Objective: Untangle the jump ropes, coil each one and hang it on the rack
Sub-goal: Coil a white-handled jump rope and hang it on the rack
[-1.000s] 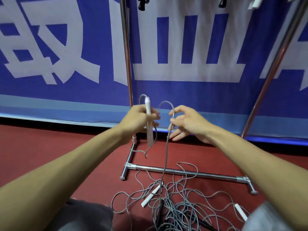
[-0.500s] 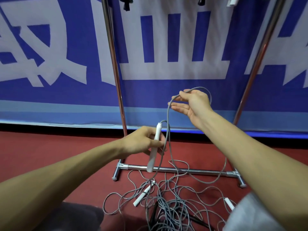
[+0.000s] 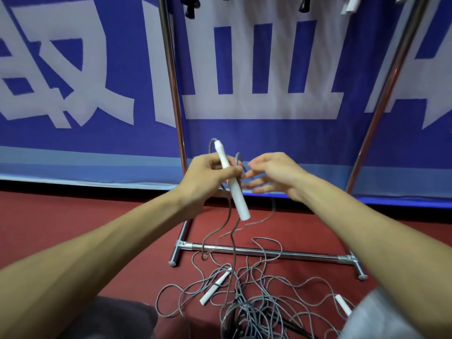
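Left hand [image 3: 210, 177]: wrapped round white handle [image 3: 231, 182], with grey cord [image 3: 237, 157] looped alongside.
Right hand [image 3: 274, 174]: fingers [image 3: 261, 182] straight, spread, just beside that cord; contact too blurred to tell.
Tangle [image 3: 247, 307]: on floor [image 3: 73, 228], near side of rack base bar [image 3: 269, 251].
Coiling well: lay even loops into left grip, draw slack slowly, free snags rather than tug.

Between the rack's left upright [image 3: 174, 94] and right upright [image 3: 384, 94] the way is open. Low down the base bar [image 3: 305, 255] crosses it, and tangled jump ropes [image 3: 259, 311] (white handles [image 3: 215, 287] among them) cover the red floor [image 3: 97, 216] before it.
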Demonstrator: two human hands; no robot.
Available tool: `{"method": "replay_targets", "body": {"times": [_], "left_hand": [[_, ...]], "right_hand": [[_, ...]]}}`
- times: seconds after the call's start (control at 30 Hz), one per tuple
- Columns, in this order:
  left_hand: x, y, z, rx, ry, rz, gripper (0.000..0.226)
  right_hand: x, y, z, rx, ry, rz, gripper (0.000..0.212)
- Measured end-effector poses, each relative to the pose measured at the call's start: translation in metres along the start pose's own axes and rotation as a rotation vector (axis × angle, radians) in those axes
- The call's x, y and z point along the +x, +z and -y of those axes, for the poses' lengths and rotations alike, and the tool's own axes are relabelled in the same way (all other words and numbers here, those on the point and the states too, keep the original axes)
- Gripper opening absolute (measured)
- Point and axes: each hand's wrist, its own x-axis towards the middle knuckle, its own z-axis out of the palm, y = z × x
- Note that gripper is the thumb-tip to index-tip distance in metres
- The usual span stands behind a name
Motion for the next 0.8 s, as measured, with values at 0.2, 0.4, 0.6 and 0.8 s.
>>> {"method": "replay_targets", "body": {"times": [0.2, 0.4, 0.6, 0.8], "left_hand": [[0.008, -0.027, -0.024, -0.315, 0.014, -0.158, 0.006], [0.012, -0.05, -0.027, -0.467, 0.03, -0.284, 0.013], [0.01, -0.049, -0.019, -0.421, 0.022, -0.265, 0.01], [0.011, -0.047, -0.008, -0.141, -0.054, -0.193, 0.02]], "right_hand": [[-0.009, 0.02, -0.007, -0.228, -0.081, 0.391, 0.027], [-0.013, 0.042, -0.007, -0.258, -0.182, 0.449, 0.014], [-0.013, 0.047, -0.005, -0.261, -0.311, 0.297, 0.01], [-0.01, 0.03, 0.006, -0.077, -0.304, 0.034, 0.013]]}}
